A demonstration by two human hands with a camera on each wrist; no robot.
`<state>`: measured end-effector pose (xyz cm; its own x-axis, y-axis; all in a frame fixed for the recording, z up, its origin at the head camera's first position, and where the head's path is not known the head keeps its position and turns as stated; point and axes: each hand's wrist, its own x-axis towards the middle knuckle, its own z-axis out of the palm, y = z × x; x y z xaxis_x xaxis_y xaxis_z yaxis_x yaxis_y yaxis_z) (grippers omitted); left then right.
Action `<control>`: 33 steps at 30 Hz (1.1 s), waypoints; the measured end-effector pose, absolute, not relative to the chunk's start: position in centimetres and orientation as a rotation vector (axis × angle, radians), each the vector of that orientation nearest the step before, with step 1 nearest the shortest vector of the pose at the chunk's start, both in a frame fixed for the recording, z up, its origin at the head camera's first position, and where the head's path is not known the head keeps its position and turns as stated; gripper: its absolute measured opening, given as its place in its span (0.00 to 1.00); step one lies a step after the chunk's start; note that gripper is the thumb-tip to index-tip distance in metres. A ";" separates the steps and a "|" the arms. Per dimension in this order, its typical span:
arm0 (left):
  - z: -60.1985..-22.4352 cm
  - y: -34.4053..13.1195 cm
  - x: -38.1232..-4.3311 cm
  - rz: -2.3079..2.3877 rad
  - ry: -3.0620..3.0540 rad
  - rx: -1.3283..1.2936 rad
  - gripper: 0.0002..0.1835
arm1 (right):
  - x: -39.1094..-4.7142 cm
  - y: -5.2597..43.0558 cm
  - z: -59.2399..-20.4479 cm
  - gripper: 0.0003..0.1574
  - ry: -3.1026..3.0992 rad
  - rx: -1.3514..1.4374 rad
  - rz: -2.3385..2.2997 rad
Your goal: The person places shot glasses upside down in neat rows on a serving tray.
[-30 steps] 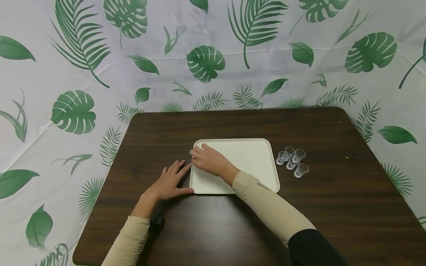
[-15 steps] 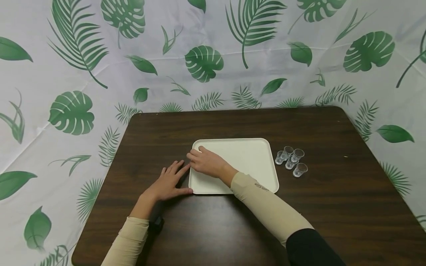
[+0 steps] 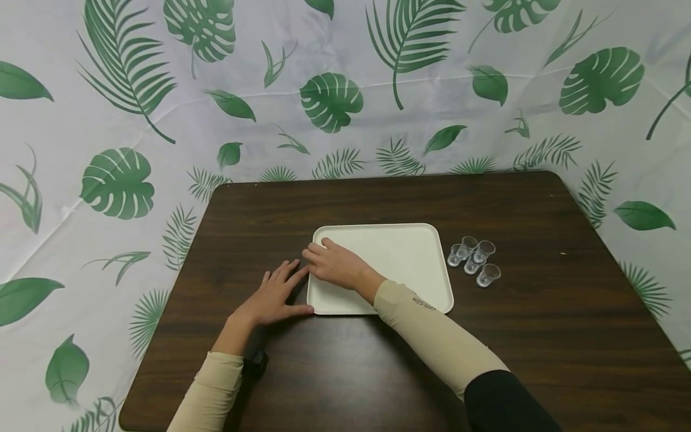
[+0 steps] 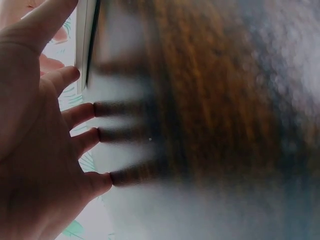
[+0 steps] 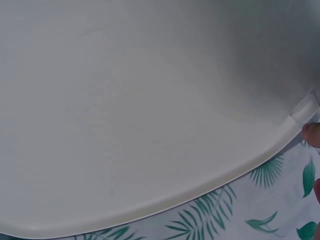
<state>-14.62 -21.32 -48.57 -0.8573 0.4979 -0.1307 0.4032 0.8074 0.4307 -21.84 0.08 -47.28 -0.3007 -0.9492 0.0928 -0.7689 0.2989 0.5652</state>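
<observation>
A cream rectangular tray (image 3: 399,255) lies on the dark wooden table. My left hand (image 3: 270,300) rests on the table at the tray's left side, fingers spread, with thumb and index finger at the tray's edge. Across the tray reaches my right hand (image 3: 339,264), its bent fingers at the left rim near the far corner. In the right wrist view, a see-through edge of what looks like a small clear cup (image 5: 305,107) shows by the fingertip, over the rim; the hand pinches it. Most of that cup is hidden behind the hand in the head view.
Several small clear plastic cups (image 3: 488,275) stand close together on the table, just right of the tray. The brown table (image 3: 540,336) extends around them. A white cloth (image 3: 259,138) with green leaf prints hangs behind and beside the table.
My right hand has shifted slightly left along the tray's left rim, then held still. My left hand, the tray and the standing cups keep their places.
</observation>
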 end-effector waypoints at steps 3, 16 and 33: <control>-48.6 -21.3 -14.7 0.574 2.759 0.703 0.51 | -21.8 0.3 -47.2 0.15 -2.170 1.540 -0.576; -48.7 -21.4 -14.7 0.564 2.758 0.703 0.52 | -20.8 0.7 -46.2 0.24 -2.310 1.531 -0.326; -48.9 -21.5 -14.8 0.569 2.756 0.689 0.52 | -19.5 7.1 -44.6 0.33 -2.619 1.104 0.356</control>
